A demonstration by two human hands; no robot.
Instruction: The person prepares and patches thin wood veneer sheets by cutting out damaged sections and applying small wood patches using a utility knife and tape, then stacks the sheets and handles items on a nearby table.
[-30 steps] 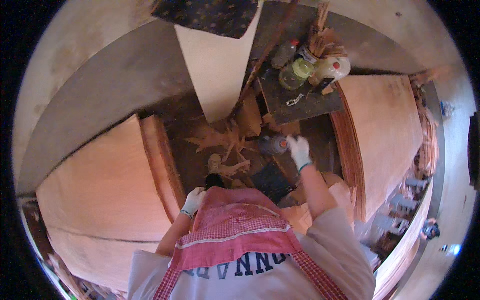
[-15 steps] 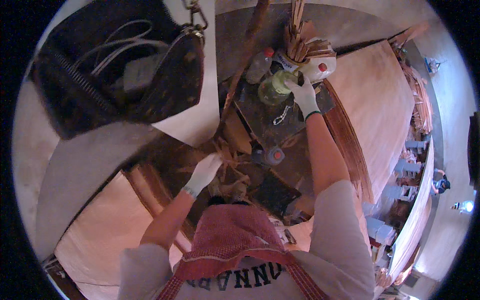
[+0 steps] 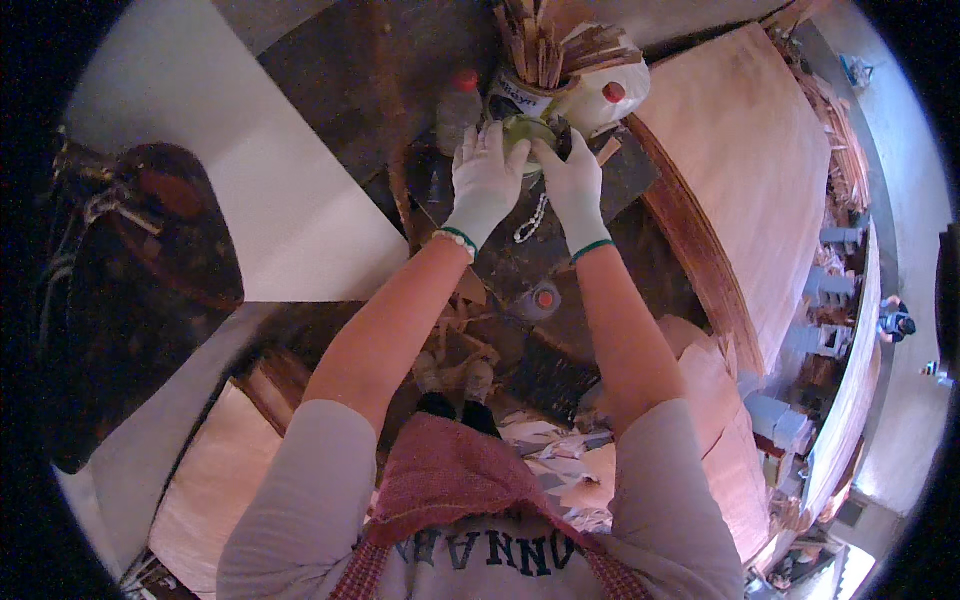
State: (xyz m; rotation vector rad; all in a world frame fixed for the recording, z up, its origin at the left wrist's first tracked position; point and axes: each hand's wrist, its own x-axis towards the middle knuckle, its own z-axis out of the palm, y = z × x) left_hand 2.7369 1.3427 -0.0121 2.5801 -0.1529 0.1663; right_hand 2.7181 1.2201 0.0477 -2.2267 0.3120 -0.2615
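Note:
Both my hands wear white gloves and meet at a greenish see-through jar (image 3: pixel 530 128) on a dark work surface (image 3: pixel 625 165). From the left, my left hand (image 3: pixel 487 178) holds its side, fingers pointing away from me. My right hand (image 3: pixel 573 182) grips the other side, and a small dark thing (image 3: pixel 562 135) shows by its fingertips; I cannot make out its kind. Much of the jar is hidden by the gloves. A string of white beads (image 3: pixel 532 220) lies just below the jar, between my wrists.
Behind the jar stands a tub (image 3: pixel 515 100) of upright wood strips, flanked by a red-capped clear bottle (image 3: pixel 460 108) and a white jug (image 3: pixel 608 92). Another red-capped bottle (image 3: pixel 540 300) is nearer me. Stacked veneer sheets (image 3: pixel 735 150) rise at right; a dark bag (image 3: pixel 140 300) hangs left.
My left hand has left the wood scraps lower down and come up to the jar. The right hand stays on the jar. The view has shifted, and the bag appears lower and farther left.

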